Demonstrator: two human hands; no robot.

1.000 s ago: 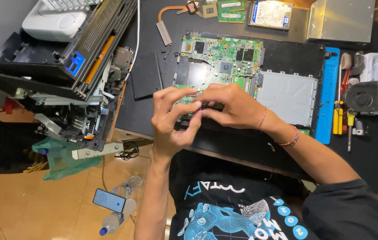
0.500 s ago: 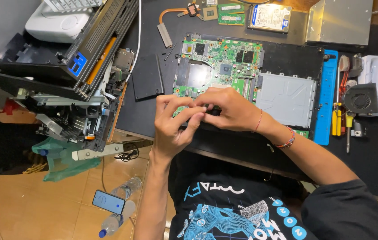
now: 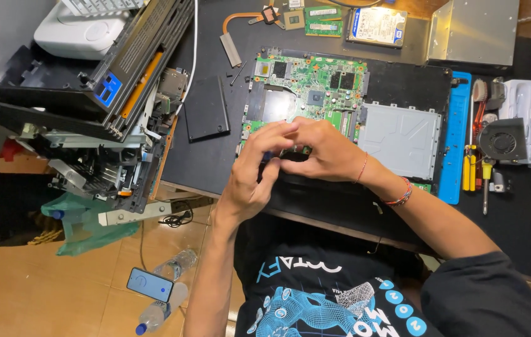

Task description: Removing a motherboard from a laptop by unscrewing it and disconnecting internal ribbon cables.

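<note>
**Two hands meet over an opened laptop board**

Where the green circuit board [image 3: 306, 87] lies bared inside the black opened laptop base [image 3: 403, 81], both hands have come together at its near edge. The left hand [image 3: 256, 171] curls upward from below, its fingers bent and its grip closed around a small dark object with a bluish tip (too hidden by the fingers to say what it is). The right hand [image 3: 325, 150] lies just beside and touching it, fingers folded toward the same spot; whether its grip actually clamps on anything cannot be told. A red-and-beaded bracelet [image 3: 398, 195] circles the right wrist.

The laptop base rests on the dark desk [image 3: 515, 231], with a silver metal drive plate [image 3: 401, 138] set to the right of the board. A flat black rectangular cover [image 3: 205, 109] lies on the desk to the left of the board, apart from it. Beyond the board sit a copper heat pipe [image 3: 240, 19], two green memory sticks [image 3: 323, 20] and a bare hard drive [image 3: 376, 26]. To the right, a long blue tool tray [image 3: 454, 143] lies against the laptop base, with yellow-handled screwdrivers [image 3: 470, 171] and a round black fan [image 3: 502, 140] near it. A stack of dismantled black machine casings [image 3: 91, 100] crowds the left side, and on the tiled floor [image 3: 3, 293] lie a phone [image 3: 149, 284] and clear plastic bottles [image 3: 165, 293].
</note>
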